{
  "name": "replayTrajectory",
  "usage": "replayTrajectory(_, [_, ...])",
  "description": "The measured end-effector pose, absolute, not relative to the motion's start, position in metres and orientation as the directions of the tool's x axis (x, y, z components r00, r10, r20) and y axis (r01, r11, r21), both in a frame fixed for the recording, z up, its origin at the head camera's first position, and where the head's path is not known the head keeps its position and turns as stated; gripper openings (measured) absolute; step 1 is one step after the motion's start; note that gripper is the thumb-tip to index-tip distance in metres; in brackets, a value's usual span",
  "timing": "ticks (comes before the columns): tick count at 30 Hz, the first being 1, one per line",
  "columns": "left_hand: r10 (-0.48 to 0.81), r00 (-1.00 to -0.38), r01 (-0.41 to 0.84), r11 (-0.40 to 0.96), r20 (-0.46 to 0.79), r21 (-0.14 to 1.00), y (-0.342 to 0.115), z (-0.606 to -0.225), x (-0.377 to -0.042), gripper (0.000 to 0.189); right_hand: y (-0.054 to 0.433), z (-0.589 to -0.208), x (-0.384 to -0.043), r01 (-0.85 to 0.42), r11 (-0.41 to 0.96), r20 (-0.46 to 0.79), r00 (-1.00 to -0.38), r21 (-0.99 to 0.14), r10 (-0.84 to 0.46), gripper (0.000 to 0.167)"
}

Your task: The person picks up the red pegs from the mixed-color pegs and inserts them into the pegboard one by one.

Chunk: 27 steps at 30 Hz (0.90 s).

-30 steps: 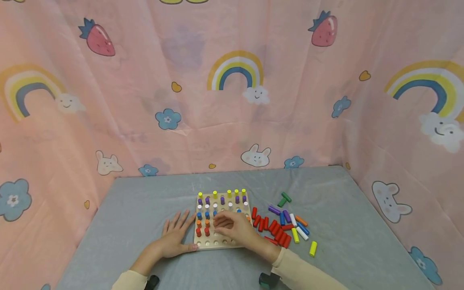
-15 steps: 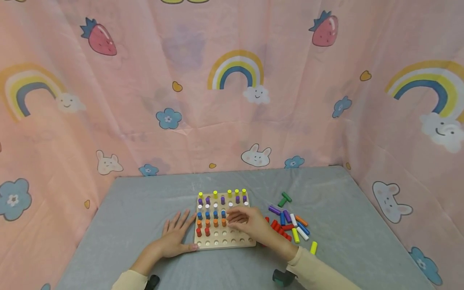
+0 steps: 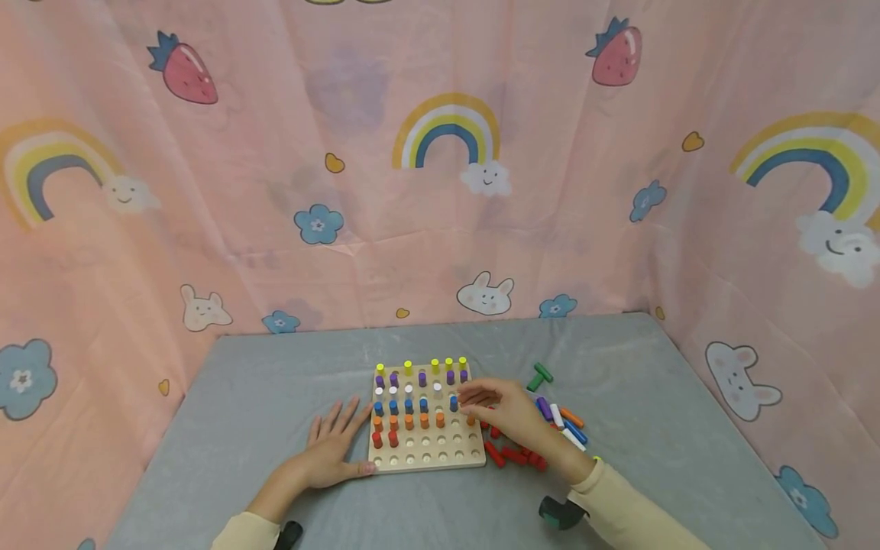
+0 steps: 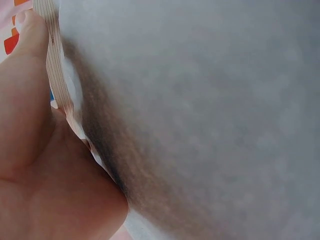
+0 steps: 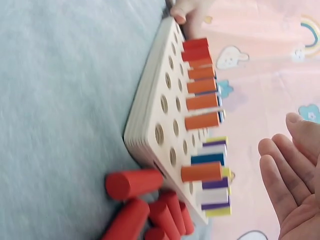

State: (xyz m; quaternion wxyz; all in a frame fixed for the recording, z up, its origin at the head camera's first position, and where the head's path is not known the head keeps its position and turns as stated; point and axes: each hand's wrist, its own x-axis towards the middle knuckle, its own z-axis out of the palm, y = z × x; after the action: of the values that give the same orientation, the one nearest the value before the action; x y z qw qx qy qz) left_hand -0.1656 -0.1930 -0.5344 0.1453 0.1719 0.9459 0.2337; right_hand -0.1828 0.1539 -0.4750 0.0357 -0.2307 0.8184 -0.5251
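Observation:
A wooden pegboard (image 3: pixel 447 459) lies on the table with upright pegs in coloured rows: yellow pegs (image 3: pixel 408 367) at the far edge, then purple, white, blue and orange pegs (image 3: pixel 424 420), and two red pegs (image 3: pixel 393 440). The nearest row of holes is bare. My left hand (image 3: pixel 331 452) lies with fingers spread along the board's left side, its thumb at the near left corner. Over the right side hovers my right hand (image 3: pixel 509 412). In the right wrist view its fingers (image 5: pixel 282 182) are loosely bent with nothing between them, apart from the orange peg (image 5: pixel 202 172) nearby.
Loose red pegs (image 3: pixel 514 455) lie against the board's right side, partly under the right forearm. Farther right are two green pegs (image 3: pixel 542 373) and mixed pegs, including an orange peg (image 3: pixel 572 418). A pink patterned curtain (image 3: pixel 385 260) hangs behind the grey-covered table (image 3: pixel 289 382).
My right hand has moved rightward across the board, uncovering the orange and blue pegs and the bare holes it hid. The left hand has stayed in place.

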Motion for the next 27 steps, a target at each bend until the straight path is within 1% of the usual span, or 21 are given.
replayTrajectory(7, [0.399,-0.892,0.250,0.829,-0.215,0.500,-0.191,-0.524,-0.163,0.106,0.167,-0.476,-0.190,-0.337,0.382,0.186,-0.906,-0.860,-0.380,0.028])
replayTrajectory(10, [0.403,-0.893,0.257,0.821,-0.199,0.510,-0.191,-0.522,-0.163,0.106,0.170,-0.476,-0.194,-0.337,0.394,0.189,-0.910,-0.855,-0.369,0.027])
replayTrajectory(12, [0.402,-0.890,0.253,0.826,-0.213,0.504,-0.191,-0.522,-0.163,0.106,0.172,-0.477,-0.197,-0.338,0.400,0.190,-0.911,-0.852,-0.366,0.028])
replayTrajectory(17, [0.398,-0.891,0.249,0.831,-0.219,0.497,-0.191,-0.522,-0.162,0.106,0.177,-0.481,-0.204,-0.360,0.419,0.199,-0.904,-0.834,-0.379,0.030])
replayTrajectory(21, [0.410,-0.890,0.263,0.819,-0.199,0.510,-0.192,-0.524,-0.163,0.104,0.181,-0.486,-0.209,-0.377,0.427,0.202,-0.894,-0.822,-0.399,0.028])
replayTrajectory(23, [0.415,-0.892,0.269,0.807,-0.181,0.525,-0.192,-0.527,-0.163,0.105,0.183,-0.489,-0.211,-0.373,0.428,0.195,-0.893,-0.823,-0.405,0.027])
replayTrajectory(27, [0.403,-0.898,0.264,0.816,-0.177,0.514,-0.192,-0.531,-0.163,0.106,0.186,-0.495,-0.216,-0.368,0.451,0.174,-0.893,-0.813,-0.415,0.027])
